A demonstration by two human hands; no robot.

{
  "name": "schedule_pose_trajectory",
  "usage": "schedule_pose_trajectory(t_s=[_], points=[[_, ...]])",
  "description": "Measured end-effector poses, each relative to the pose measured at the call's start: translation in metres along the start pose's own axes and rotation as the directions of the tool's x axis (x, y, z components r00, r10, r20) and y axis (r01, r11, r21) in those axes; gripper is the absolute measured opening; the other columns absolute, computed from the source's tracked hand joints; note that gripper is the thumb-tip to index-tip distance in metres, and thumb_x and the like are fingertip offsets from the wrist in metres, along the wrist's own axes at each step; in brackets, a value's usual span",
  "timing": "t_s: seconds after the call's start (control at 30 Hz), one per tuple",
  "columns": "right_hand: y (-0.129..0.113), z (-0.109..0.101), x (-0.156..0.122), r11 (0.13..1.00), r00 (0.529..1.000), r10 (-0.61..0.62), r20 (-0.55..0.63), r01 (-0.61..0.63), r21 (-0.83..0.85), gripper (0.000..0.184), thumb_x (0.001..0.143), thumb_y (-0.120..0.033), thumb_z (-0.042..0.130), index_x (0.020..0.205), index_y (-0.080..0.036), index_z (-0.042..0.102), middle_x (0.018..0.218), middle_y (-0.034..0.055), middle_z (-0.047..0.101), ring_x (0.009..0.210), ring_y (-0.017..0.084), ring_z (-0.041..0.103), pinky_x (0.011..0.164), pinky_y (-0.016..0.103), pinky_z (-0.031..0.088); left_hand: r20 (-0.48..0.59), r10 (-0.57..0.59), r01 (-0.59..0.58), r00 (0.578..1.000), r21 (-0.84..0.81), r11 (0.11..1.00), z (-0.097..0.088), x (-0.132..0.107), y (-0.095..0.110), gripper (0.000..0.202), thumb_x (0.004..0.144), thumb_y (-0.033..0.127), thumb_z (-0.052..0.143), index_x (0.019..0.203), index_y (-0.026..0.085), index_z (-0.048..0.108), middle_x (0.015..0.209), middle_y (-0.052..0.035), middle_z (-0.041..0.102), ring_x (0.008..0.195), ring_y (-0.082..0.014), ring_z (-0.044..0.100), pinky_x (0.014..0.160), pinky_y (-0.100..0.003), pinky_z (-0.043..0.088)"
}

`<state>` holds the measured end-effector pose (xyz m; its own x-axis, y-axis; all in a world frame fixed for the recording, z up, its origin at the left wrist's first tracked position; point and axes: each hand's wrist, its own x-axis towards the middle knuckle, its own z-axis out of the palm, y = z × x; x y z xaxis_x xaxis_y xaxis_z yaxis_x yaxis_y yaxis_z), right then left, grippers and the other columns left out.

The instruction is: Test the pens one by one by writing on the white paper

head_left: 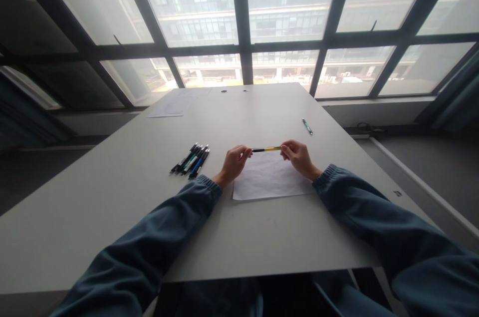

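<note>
A black and yellow pen (267, 149) is held level between my two hands, above the far part of a white sheet of paper (271, 179). My left hand (236, 161) pinches its black end. The opposite end sits between the thumb and fingers of my right hand (297, 156). To the left of my left hand lies a pile of several pens (190, 159), mostly black, with green, white and blue among them. A single green pen (307, 126) rests alone on the table, beyond my right hand.
The white table (127, 217) stretches away to tall windows (284, 7) with dark frames. More sheets of paper (172, 106) lie at its far left corner. Two small dark round spots mark the far edge. Curtains hang at both sides.
</note>
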<state>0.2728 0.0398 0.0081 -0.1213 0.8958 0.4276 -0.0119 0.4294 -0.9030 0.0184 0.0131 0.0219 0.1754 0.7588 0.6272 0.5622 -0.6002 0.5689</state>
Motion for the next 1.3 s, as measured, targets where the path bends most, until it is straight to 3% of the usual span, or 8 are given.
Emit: schedule_pose_trajectory(t_s=[0.43, 0.73, 0.83, 0.97, 1.07, 1.17, 1.3], points=[[0.000, 0.000, -0.001, 0.999, 1.000, -0.012, 0.017, 0.011, 0.051, 0.033, 0.084, -0.050, 0.071, 0.082, -0.017, 0.065, 0.063, 0.0010, 0.065, 0.052, 0.012, 0.056, 0.049, 0.025, 0.045, 0.030, -0.014, 0.015, 0.999, -0.032, 0.999, 0.000, -0.001, -0.001, 0.052, 0.101, 0.049, 0.045, 0.065, 0.017, 0.064, 0.067, -0.0025, 0.066, 0.064, -0.0143, 0.060, 0.066, -0.028, 0.043], [0.004, -0.001, 0.000, 0.999, 1.000, -0.028, -0.003, 0.028, 0.028, 0.032, 0.085, -0.049, 0.070, 0.082, -0.017, 0.065, 0.063, 0.0007, 0.064, 0.052, 0.012, 0.056, 0.049, 0.025, 0.044, 0.042, -0.073, 0.077, 0.996, -0.104, 0.992, 0.003, -0.002, -0.007, 0.061, 0.103, 0.055, 0.034, 0.072, 0.016, 0.069, 0.070, -0.0049, 0.069, 0.067, -0.0156, 0.064, 0.069, -0.028, 0.049], [0.005, -0.001, 0.001, 0.999, 0.999, -0.029, -0.023, 0.029, 0.019, 0.033, 0.085, -0.049, 0.069, 0.081, -0.017, 0.065, 0.063, 0.0005, 0.064, 0.052, 0.012, 0.055, 0.049, 0.025, 0.044, 0.008, -0.067, 0.068, 0.998, -0.125, 0.990, 0.002, -0.001, -0.008, 0.050, 0.103, 0.053, 0.037, 0.094, 0.016, 0.071, 0.079, -0.0048, 0.071, 0.074, -0.0154, 0.065, 0.071, -0.027, 0.050], [0.004, -0.002, 0.001, 0.999, 0.999, -0.030, -0.041, 0.031, 0.010, 0.032, 0.085, -0.048, 0.070, 0.081, -0.017, 0.065, 0.062, 0.0004, 0.063, 0.052, 0.012, 0.055, 0.049, 0.025, 0.044, -0.034, -0.045, 0.041, 0.998, -0.126, 0.991, 0.002, 0.000, -0.004, 0.034, 0.096, 0.047, 0.059, 0.115, 0.020, 0.064, 0.094, -0.0043, 0.072, 0.084, -0.0154, 0.067, 0.070, -0.025, 0.050], [0.004, -0.002, 0.001, 0.999, 0.999, -0.027, -0.038, 0.027, 0.016, 0.031, 0.085, -0.047, 0.070, 0.081, -0.017, 0.065, 0.062, 0.0003, 0.063, 0.052, 0.012, 0.055, 0.049, 0.025, 0.043, -0.046, 0.020, -0.024, 0.999, -0.097, 0.995, 0.002, 0.000, -0.002, 0.027, 0.091, 0.040, 0.069, 0.109, 0.020, 0.066, 0.093, -0.0036, 0.071, 0.079, -0.0141, 0.066, 0.069, -0.026, 0.050], [0.004, -0.001, 0.001, 1.000, 0.999, -0.023, -0.034, 0.024, 0.017, 0.029, 0.085, -0.045, 0.070, 0.081, -0.017, 0.065, 0.062, 0.0002, 0.063, 0.052, 0.012, 0.055, 0.049, 0.025, 0.043, -0.053, 0.075, -0.078, 0.996, -0.056, 0.995, 0.002, 0.000, 0.001, 0.013, 0.091, 0.032, 0.068, 0.095, 0.019, 0.068, 0.087, -0.0027, 0.069, 0.076, -0.0137, 0.064, 0.069, -0.027, 0.050], [0.004, -0.001, 0.001, 1.000, 0.999, -0.024, -0.026, 0.025, 0.017, 0.029, 0.085, -0.046, 0.069, 0.081, -0.017, 0.065, 0.062, 0.0000, 0.062, 0.051, 0.012, 0.055, 0.049, 0.026, 0.043, -0.063, 0.083, -0.085, 0.995, -0.036, 0.996, 0.002, 0.000, 0.002, 0.008, 0.092, 0.027, 0.066, 0.091, 0.019, 0.068, 0.083, -0.0020, 0.068, 0.074, -0.0134, 0.062, 0.067, -0.026, 0.049]])
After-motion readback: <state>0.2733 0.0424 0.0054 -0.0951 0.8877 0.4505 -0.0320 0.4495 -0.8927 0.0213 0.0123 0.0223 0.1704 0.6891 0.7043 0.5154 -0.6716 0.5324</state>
